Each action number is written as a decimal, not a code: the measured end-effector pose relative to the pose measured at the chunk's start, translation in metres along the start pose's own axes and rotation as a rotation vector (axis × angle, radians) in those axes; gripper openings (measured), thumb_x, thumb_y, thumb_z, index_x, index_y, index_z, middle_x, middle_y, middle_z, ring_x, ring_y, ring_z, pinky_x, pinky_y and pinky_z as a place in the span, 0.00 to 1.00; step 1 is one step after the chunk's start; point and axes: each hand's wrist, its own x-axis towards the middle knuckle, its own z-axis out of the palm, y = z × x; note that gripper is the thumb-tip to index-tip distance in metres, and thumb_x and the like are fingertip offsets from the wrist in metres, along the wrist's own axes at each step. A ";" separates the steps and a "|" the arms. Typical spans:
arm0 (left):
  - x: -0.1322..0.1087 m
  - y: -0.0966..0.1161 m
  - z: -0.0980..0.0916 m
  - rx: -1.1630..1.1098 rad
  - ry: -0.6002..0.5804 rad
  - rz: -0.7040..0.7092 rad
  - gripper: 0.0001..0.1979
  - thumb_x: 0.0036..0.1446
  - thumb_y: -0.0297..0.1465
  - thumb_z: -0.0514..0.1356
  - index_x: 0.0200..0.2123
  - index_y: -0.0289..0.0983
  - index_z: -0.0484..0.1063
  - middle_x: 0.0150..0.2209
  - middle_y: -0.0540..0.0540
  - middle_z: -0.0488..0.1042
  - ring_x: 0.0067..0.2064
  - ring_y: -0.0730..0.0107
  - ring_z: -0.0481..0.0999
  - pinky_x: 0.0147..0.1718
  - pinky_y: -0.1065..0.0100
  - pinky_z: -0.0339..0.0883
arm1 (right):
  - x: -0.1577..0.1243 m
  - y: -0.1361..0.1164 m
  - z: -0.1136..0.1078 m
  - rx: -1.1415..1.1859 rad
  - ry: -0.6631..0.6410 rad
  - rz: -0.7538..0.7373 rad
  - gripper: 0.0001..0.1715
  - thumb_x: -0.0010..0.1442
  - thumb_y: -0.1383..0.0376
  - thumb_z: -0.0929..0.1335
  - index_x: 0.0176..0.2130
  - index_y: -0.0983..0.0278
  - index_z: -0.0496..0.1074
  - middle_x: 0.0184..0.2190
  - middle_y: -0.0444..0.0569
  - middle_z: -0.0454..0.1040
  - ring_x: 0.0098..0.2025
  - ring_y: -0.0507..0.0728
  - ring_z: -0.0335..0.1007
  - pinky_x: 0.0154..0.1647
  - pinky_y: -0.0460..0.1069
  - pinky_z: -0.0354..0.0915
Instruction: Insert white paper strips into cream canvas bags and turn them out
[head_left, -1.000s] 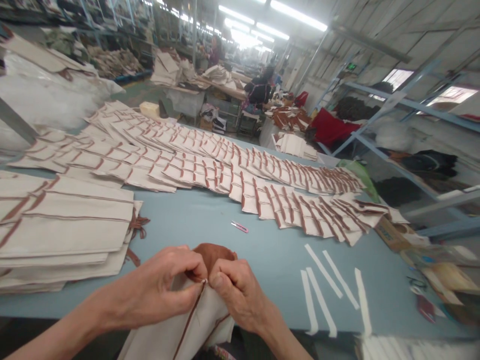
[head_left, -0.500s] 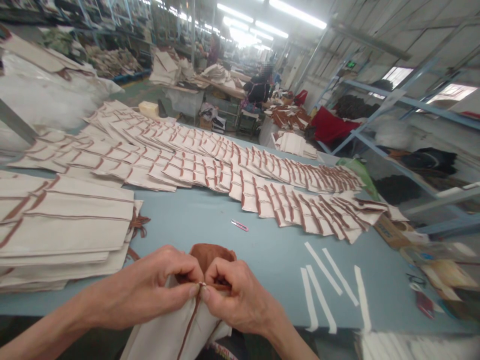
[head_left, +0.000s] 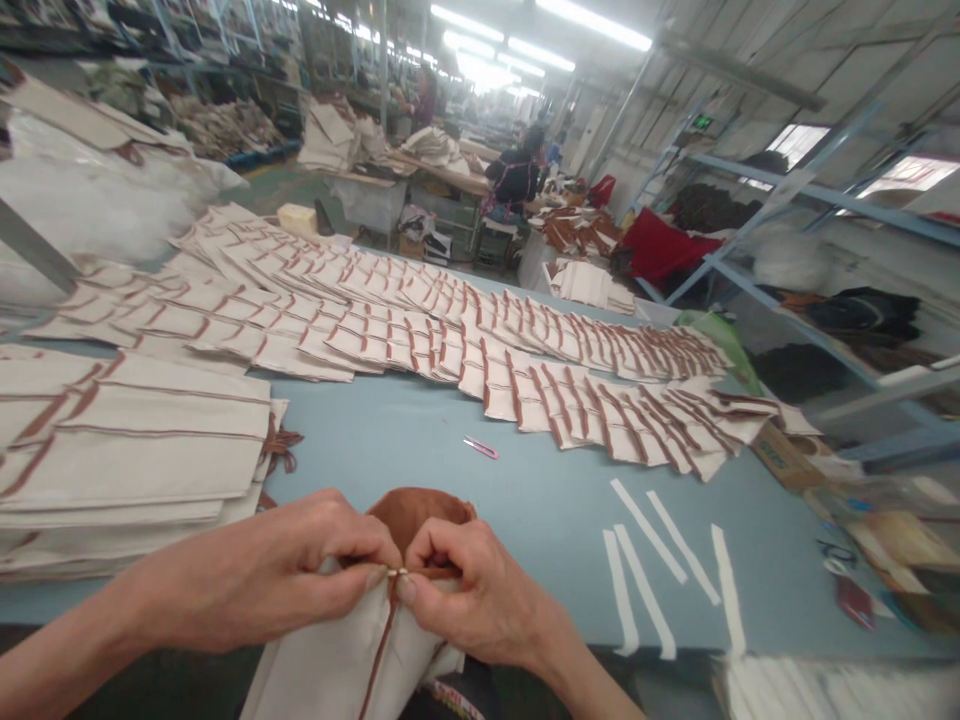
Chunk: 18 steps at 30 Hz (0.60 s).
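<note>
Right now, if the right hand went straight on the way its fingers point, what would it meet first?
Likely the left hand: the right hand points at its fingertips, both pinching the cloth piece.

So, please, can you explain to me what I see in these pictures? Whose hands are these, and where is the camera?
There is no machine here. A person wears a camera on the head, so you look forward and down at that person's own two hands. The left hand and the right hand both pinch the top edge of a cream cloth piece with brown trim, at the near edge of a blue table. On the table lie a stack of similar pieces at left, long overlapping rows of them further back, a small pink tool and white strips at right.
</note>
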 end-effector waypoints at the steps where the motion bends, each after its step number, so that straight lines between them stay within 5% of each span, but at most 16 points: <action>1: 0.000 0.001 -0.001 -0.019 -0.022 -0.025 0.18 0.65 0.36 0.55 0.41 0.45 0.86 0.38 0.52 0.86 0.43 0.67 0.85 0.45 0.75 0.69 | 0.000 -0.001 0.000 0.000 -0.002 0.001 0.09 0.60 0.63 0.73 0.31 0.60 0.69 0.20 0.32 0.58 0.21 0.48 0.50 0.23 0.45 0.48; 6: 0.001 0.002 0.002 -0.066 -0.090 -0.083 0.12 0.65 0.38 0.56 0.37 0.43 0.80 0.37 0.51 0.81 0.43 0.63 0.80 0.43 0.71 0.66 | -0.001 -0.007 0.001 -0.036 0.003 -0.003 0.09 0.59 0.63 0.71 0.30 0.59 0.67 0.21 0.33 0.58 0.22 0.48 0.49 0.25 0.46 0.49; 12: 0.001 -0.010 0.017 -0.062 0.048 0.064 0.10 0.69 0.34 0.57 0.36 0.43 0.77 0.33 0.52 0.79 0.39 0.66 0.80 0.39 0.70 0.63 | -0.001 -0.015 0.001 -0.056 -0.012 0.027 0.09 0.60 0.63 0.71 0.31 0.58 0.66 0.21 0.32 0.56 0.22 0.48 0.49 0.27 0.47 0.50; 18: 0.003 -0.013 0.027 -0.024 0.145 0.163 0.07 0.62 0.26 0.57 0.33 0.42 0.70 0.29 0.56 0.74 0.31 0.72 0.72 0.32 0.66 0.56 | -0.001 -0.015 0.004 -0.082 0.013 0.003 0.08 0.57 0.64 0.71 0.30 0.58 0.66 0.21 0.33 0.58 0.22 0.49 0.51 0.26 0.47 0.50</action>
